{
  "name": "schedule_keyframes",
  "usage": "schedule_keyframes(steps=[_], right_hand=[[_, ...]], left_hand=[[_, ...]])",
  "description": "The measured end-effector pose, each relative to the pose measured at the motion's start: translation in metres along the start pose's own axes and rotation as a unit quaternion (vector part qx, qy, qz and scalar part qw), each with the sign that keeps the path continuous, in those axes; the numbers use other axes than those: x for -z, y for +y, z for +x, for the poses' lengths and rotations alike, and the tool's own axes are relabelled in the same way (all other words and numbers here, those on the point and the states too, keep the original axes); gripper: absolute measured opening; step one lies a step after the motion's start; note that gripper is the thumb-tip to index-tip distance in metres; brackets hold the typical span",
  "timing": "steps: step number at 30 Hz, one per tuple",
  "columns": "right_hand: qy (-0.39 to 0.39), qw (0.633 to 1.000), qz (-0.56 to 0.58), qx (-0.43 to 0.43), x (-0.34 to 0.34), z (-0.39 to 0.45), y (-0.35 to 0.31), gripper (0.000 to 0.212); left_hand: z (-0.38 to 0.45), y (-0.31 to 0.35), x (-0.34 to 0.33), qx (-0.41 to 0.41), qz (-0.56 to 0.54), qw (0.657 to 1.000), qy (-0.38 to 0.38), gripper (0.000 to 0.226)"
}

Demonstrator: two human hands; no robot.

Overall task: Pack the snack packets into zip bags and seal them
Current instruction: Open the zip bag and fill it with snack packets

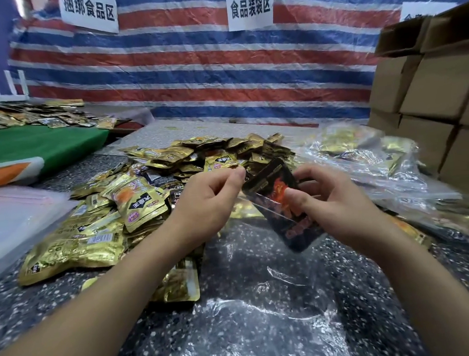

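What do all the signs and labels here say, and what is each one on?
"捆绑食品区": left white paper sign on the striped tarp.
"食品装袋区": middle white paper sign on the tarp.
Right sign: hidden by boxes, unreadable.
Gold snack packets: print too blurred.
Black packet: lettering unreadable.

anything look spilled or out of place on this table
Nothing looks damaged or spilled by accident. The gold snack packets lie in a loose, unsorted heap, and one gold packet sits apart near the left forearm. The right hand holds a black packet tilted, partly inside a clear zip bag.
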State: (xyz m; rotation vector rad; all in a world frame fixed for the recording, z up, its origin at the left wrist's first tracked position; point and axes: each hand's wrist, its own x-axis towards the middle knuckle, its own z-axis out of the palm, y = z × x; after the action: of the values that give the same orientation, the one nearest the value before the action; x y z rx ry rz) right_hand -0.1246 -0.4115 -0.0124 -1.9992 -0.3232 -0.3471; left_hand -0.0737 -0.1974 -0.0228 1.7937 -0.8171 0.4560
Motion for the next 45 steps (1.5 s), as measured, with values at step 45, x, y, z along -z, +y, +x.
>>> schedule_keyframes(steps=[45], right_hand=[[-0.127,0.932,-0.339,-0.032,-0.009,-0.002,0.006,0.039]], left_hand=[[0.002,-0.017,0.010,-0.130,0.315,0.936,-0.088,0.026]])
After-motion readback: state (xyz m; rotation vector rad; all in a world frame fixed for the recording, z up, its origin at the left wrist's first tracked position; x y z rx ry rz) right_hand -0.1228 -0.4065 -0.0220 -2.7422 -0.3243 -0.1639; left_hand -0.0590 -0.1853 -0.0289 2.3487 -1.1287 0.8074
